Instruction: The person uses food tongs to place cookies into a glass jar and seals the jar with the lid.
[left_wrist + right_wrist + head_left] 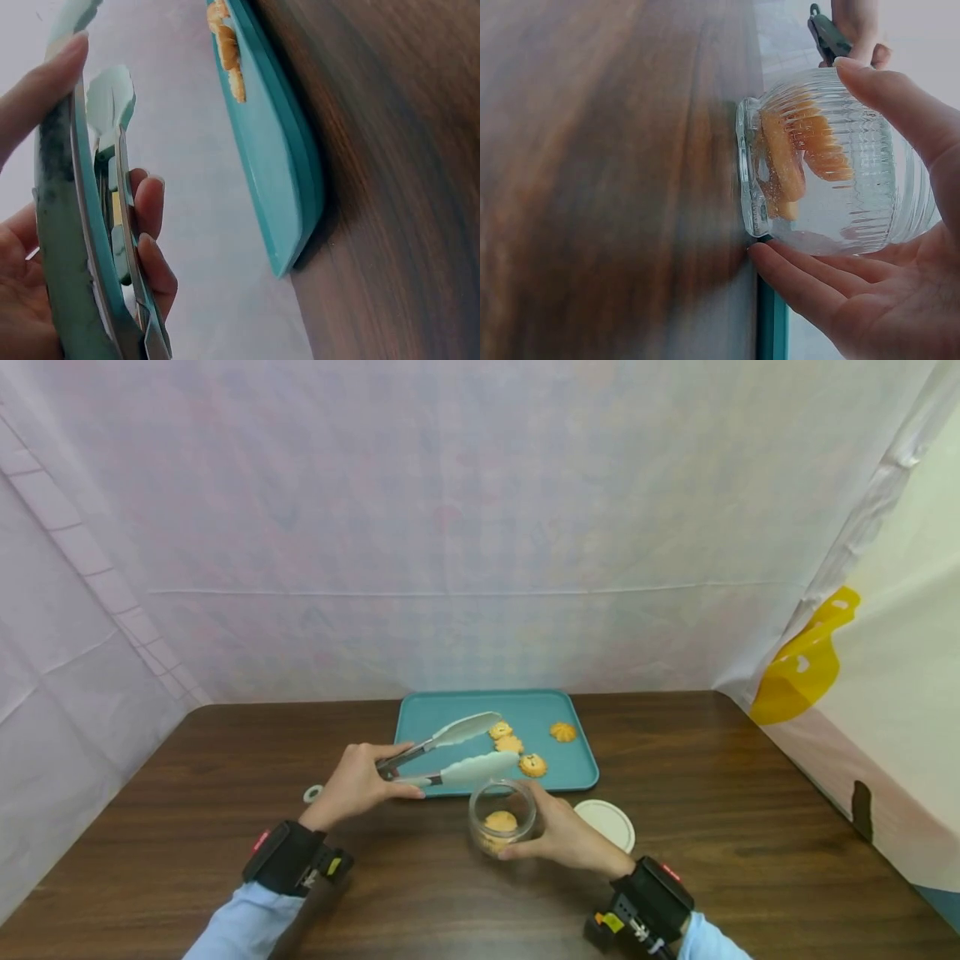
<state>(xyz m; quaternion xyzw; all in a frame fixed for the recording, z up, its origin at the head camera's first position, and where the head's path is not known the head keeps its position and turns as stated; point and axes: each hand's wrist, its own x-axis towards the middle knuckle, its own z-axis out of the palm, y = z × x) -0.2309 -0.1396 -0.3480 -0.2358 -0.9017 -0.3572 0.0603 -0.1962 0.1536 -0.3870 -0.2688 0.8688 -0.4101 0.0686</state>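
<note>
My left hand (pixel 362 783) grips a pair of tongs (pixel 468 768) by its handles, and its pale green tips stand apart over the blue tray (pixel 435 710). Between and near those tips lie several cookies (pixel 532 766) on the tray. In the head view my right hand (pixel 558 833) holds a clear glass jar (pixel 480 827) upright from its right side, in front of the tray. The right wrist view shows several cookies (pixel 784 161) at the bottom of the ribbed jar, with thumb and fingers around its wall.
A round white lid (pixel 606 825) lies on the wooden table (pixel 420 893) to the right of the jar. One cookie (pixel 562 732) sits apart at the tray's right side. White curtains (pixel 450 527) hang behind, and a yellow shape (pixel 806 664) shows at right.
</note>
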